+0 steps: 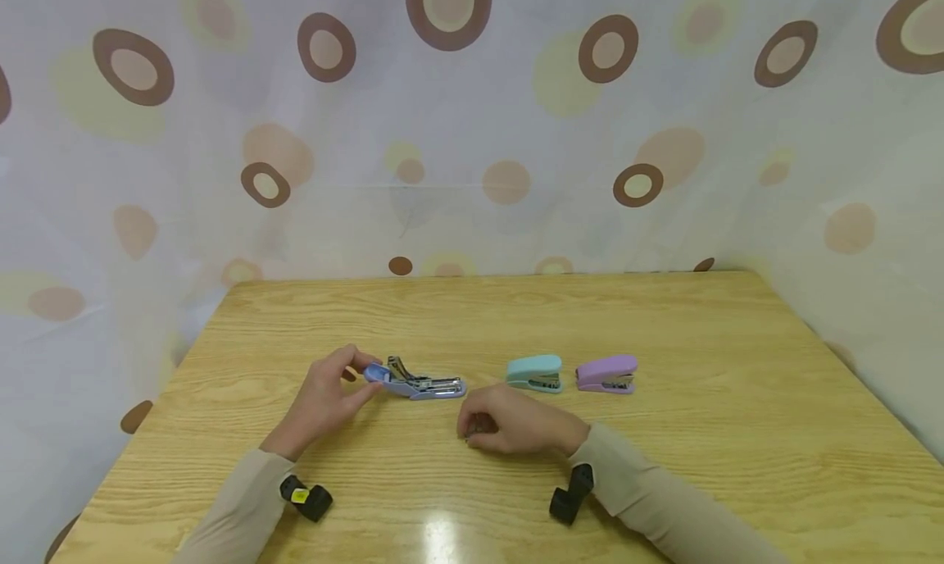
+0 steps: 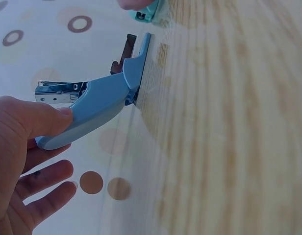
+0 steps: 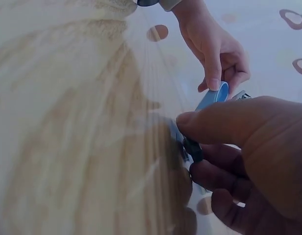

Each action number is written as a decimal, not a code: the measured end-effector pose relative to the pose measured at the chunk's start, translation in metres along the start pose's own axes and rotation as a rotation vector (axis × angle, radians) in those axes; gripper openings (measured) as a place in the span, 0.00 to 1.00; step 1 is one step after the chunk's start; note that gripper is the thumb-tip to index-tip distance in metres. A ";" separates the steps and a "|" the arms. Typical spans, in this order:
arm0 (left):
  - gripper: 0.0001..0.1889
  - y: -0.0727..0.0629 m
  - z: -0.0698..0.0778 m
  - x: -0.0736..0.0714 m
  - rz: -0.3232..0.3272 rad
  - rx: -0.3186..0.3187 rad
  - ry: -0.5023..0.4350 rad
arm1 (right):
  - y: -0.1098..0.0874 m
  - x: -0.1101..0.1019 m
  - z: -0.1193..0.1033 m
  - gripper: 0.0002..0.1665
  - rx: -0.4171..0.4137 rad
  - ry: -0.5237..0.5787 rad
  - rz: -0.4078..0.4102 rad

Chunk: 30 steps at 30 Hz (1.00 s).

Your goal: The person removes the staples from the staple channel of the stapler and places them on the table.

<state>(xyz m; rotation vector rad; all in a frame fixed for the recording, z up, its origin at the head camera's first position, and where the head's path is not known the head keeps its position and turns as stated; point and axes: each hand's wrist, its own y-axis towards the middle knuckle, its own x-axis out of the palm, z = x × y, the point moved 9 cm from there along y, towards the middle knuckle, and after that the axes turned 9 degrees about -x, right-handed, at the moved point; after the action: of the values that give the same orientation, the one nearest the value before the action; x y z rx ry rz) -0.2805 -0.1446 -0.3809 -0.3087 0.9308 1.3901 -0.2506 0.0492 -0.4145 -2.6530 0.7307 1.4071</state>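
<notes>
A blue stapler [image 1: 401, 386] lies opened out flat on the table, its metal parts exposed. The left hand [image 1: 324, 400] pinches its raised cover end between thumb and fingers; the left wrist view shows the same blue stapler [image 2: 104, 100] with the thumb on its side. Just right of the stapler, low over the table, is the right hand [image 1: 512, 420]. Between its thumb and forefinger it pinches a small dark piece [image 3: 192, 149], too dim to identify and largely covered by the fingers.
Beyond the right hand, a mint-green stapler [image 1: 534, 373] and a purple stapler [image 1: 607, 374] stand side by side, both closed. The wooden table [image 1: 472, 318] reaches back to a patterned cloth [image 1: 472, 220] hanging behind and at the sides.
</notes>
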 end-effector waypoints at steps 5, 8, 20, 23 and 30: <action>0.11 0.001 0.002 0.000 0.000 0.008 0.002 | 0.000 0.000 -0.001 0.04 0.011 -0.005 -0.005; 0.11 0.001 0.003 0.000 0.000 0.013 -0.002 | -0.001 0.000 -0.001 0.04 0.014 0.002 -0.009; 0.21 0.003 0.004 0.007 -0.043 0.003 -0.008 | -0.016 -0.025 0.004 0.09 0.033 -0.037 0.078; 0.23 0.003 0.006 0.008 -0.047 0.010 0.004 | -0.022 -0.038 0.003 0.09 0.011 -0.066 0.137; 0.26 0.000 0.018 0.001 0.042 0.113 0.093 | -0.037 -0.065 0.004 0.08 -0.015 -0.088 0.256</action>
<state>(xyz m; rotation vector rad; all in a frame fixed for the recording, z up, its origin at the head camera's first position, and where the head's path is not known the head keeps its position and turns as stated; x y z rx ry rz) -0.2742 -0.1315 -0.3705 -0.2715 1.0944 1.3645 -0.2683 0.1078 -0.3718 -2.5612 1.0859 1.5804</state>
